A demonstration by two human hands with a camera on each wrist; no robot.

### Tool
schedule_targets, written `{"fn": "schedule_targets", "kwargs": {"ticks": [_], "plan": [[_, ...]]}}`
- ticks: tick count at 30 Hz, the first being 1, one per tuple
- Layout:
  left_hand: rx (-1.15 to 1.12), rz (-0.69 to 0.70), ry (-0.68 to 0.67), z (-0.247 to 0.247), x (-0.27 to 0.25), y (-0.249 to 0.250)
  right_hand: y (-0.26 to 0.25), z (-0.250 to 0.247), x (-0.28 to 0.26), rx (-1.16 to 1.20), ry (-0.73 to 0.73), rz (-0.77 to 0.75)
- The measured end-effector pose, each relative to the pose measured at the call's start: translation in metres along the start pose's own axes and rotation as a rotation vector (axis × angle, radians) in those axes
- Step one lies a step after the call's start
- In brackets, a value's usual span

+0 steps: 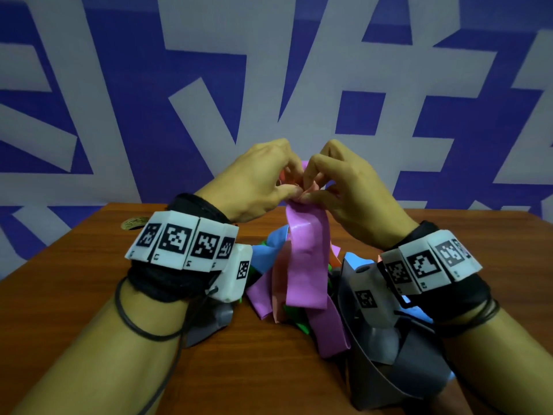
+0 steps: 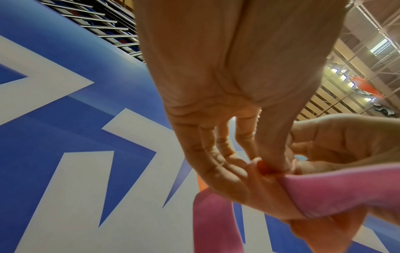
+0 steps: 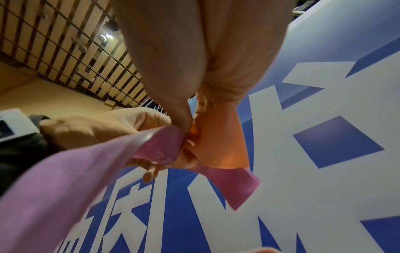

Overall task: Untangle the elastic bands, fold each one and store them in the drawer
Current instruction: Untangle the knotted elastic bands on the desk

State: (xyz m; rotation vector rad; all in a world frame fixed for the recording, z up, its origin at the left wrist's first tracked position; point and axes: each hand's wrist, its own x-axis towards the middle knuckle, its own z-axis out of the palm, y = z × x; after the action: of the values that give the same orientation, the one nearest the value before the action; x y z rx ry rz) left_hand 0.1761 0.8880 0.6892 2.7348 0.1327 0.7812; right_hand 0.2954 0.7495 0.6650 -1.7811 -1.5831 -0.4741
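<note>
Both hands are raised above the table and meet at a knot of elastic bands. My left hand (image 1: 263, 178) pinches the orange band (image 2: 265, 168) between thumb and fingers, right where the pink band (image 2: 337, 190) wraps round it. My right hand (image 1: 338, 181) pinches the same knot, with the orange band (image 3: 218, 142) and the pink band (image 3: 158, 145) at its thumb. The pink band (image 1: 305, 259) hangs from the knot down onto a tangled heap of blue (image 1: 266, 250), green and orange bands on the table. No drawer is in view.
The heap lies on a brown wooden table (image 1: 74, 280). A grey band or sheet (image 1: 386, 363) lies at the front right under my right wrist. A small gold object (image 1: 133, 223) sits at the back left. A blue and white wall stands behind.
</note>
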Motion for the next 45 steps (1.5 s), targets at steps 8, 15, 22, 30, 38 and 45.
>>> {"fn": "schedule_targets", "kwargs": {"ticks": [8,15,22,30,38,45], "plan": [[0.067,0.017,0.164,0.008,0.001,0.005,0.003,0.001,0.000,0.036,0.107,-0.024],[-0.031,0.031,0.266,0.001,0.001,0.001,-0.003,0.002,-0.001,0.150,0.093,-0.009],[-0.287,-0.063,0.266,-0.010,-0.003,0.007,-0.011,-0.010,-0.002,0.434,-0.038,0.040],[-0.389,-0.076,0.163,-0.004,-0.005,0.010,-0.001,-0.015,-0.004,0.433,-0.135,0.064],[-0.066,-0.037,0.038,-0.003,-0.004,0.009,0.009,0.001,-0.002,0.061,-0.036,0.039],[-0.068,0.009,0.040,0.002,-0.003,0.014,0.006,-0.006,-0.002,0.083,0.038,0.006]]}}
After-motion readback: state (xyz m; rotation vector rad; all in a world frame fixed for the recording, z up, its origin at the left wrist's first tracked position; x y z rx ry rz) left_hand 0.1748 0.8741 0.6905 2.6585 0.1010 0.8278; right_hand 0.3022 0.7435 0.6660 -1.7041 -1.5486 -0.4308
